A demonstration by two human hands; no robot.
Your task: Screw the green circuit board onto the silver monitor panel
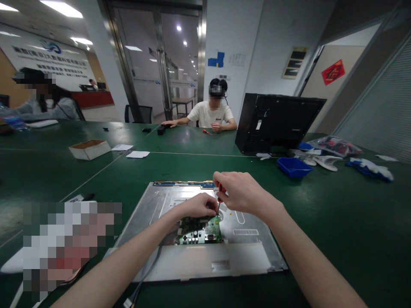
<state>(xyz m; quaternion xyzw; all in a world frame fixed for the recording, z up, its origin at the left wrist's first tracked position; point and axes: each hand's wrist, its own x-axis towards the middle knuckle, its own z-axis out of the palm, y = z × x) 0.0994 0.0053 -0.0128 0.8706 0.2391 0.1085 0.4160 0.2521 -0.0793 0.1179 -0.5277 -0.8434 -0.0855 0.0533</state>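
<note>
My right hand [237, 192] is closed around the red-and-black handle of a screwdriver [220, 188], held upright with its shaft pointing down. The tip meets the upper right corner of a green circuit board [201, 236]. At that corner, my left hand [202, 206] has its fingers pinched together beside the shaft; whatever they hold is too small to make out. Beneath both hands lies a flat silver metal display panel [266, 246], back side up, which carries the board. A blue circuit strip [180, 184] runs along the panel's far edge. A grey cable [150, 267] trails off its near left side.
A black monitor housing [279, 122] stands at the back right, near a blue tray [294, 167] and gloves [369, 168]. At left are an open box [90, 149] and papers [138, 154]. Two people sit around the green table [346, 226]; an orange screwdriver [206, 132] lies before one.
</note>
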